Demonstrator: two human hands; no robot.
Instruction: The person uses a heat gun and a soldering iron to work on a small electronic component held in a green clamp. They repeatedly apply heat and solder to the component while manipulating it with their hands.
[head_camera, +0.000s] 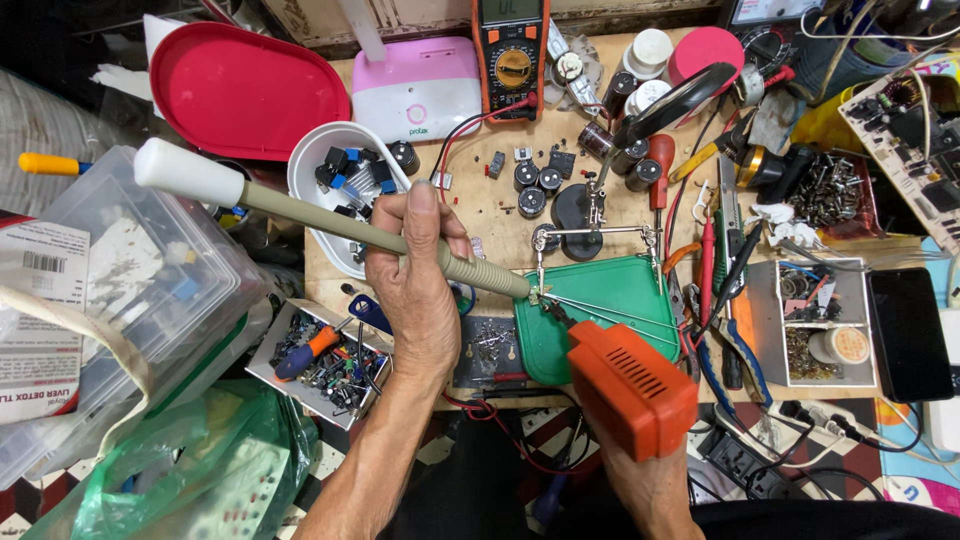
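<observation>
Head view, nearest first: the right hand (650, 490) is mostly hidden behind an orange soldering gun (632, 388), a boxy plastic body with vent slots; whether its fingers are wrapped tight cannot be seen. The gun's long axis runs from lower right up to the left, its dark tip meeting a small part (541, 296) at the upper left corner of a smooth green tray (620, 300). Just left, the left hand (415, 290) wraps a long grey-beige pump (330, 222), fingers curled together around its ribbed grip, thumb laid straight along the top. The pump lies slantwise, white rounded knob up left, nozzle down right on the same part, so both tools meet nose to nose. Beyond the knuckles sits a white bowl (322, 150) of dark components, then a glossy red lid (240, 90) and an orange-edged meter (512, 55) at the far edge
</observation>
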